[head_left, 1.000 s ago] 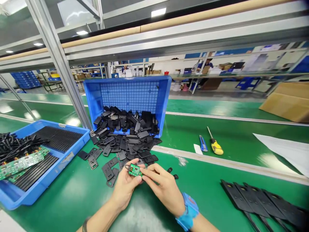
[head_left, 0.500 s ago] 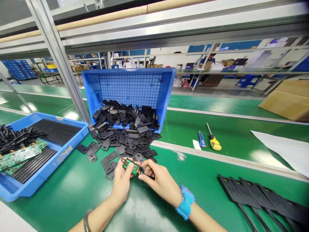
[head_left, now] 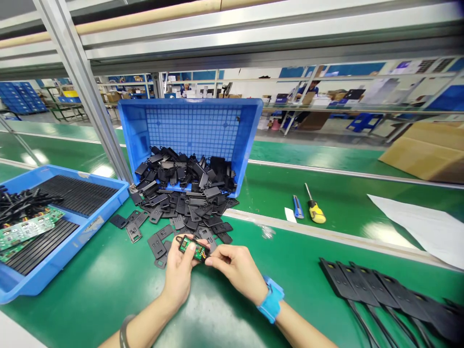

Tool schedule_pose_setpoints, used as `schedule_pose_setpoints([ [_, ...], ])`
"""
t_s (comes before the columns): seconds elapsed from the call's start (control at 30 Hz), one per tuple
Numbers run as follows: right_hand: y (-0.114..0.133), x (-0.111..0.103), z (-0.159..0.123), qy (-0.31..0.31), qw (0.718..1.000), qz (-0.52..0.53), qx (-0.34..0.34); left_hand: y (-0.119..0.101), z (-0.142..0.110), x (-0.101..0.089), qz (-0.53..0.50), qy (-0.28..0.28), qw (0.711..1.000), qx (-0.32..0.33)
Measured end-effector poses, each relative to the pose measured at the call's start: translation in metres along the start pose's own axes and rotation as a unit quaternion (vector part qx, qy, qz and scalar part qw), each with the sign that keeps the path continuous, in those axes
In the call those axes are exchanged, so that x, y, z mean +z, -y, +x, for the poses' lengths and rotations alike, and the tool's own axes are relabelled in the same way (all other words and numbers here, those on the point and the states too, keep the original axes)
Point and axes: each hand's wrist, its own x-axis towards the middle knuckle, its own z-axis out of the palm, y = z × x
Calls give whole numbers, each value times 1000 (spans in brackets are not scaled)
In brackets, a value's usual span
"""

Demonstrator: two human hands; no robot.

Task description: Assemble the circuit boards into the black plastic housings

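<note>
My left hand [head_left: 180,270] is closed round a small green circuit board [head_left: 195,249] seated in a black plastic case, its thumb lying on the board. A small display shows on the board's left part, and thin coloured wires leave its right end. At that end my right hand [head_left: 235,268], with a blue band on the wrist, pinches with thumb and fingertips at the wires or black cable; the exact grip is partly hidden. Just beyond my hands lies a heap of black plastic case pieces [head_left: 181,203], spilling from a blue crate [head_left: 250,145] tipped on its side.
To the left stands a blue tray [head_left: 81,246] with circuit boards, cables and black strips. A utility knife [head_left: 297,208] and a yellow screwdriver [head_left: 316,211] lie to the right. Nearer are several black cased units with cables [head_left: 366,285]. A metal post [head_left: 85,87] rises behind the tray.
The view has shifted slightly. My right fingers have closed into a tighter pinch at the wire end of the board, and the board lies a little flatter in my left hand.
</note>
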Motion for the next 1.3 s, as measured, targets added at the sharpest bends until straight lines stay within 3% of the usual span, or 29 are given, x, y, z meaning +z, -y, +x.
schedule_pose_setpoints([
  [0.13,-6,3,2,12,999,30,30,0,-2,-1,6,-6,1000,2],
  [0.33,-14,10,4,33,993,76,90,-1,-3,-1,114,-11,992,60],
  [0.4,-10,9,3,57,992,76,88,-3,0,-1,113,0,993,43],
  [0.5,0,3,0,82,996,12,41,-5,3,-1,108,22,994,-6],
  [0.63,8,-7,-3,7,993,-75,-94,-3,3,-1,178,75,979,-62],
  [0.73,3,-9,-2,-32,965,-154,-210,1,1,-2,241,117,961,-66],
  [0.8,-1,-9,-2,-38,943,-213,-251,4,0,-4,276,130,951,-44],
  [0.9,-5,-8,-1,-38,927,-257,-269,6,0,-5,301,141,943,-23],
  [1.3,-11,-7,1,-50,945,-191,-260,5,1,-5,355,145,923,-20],
])
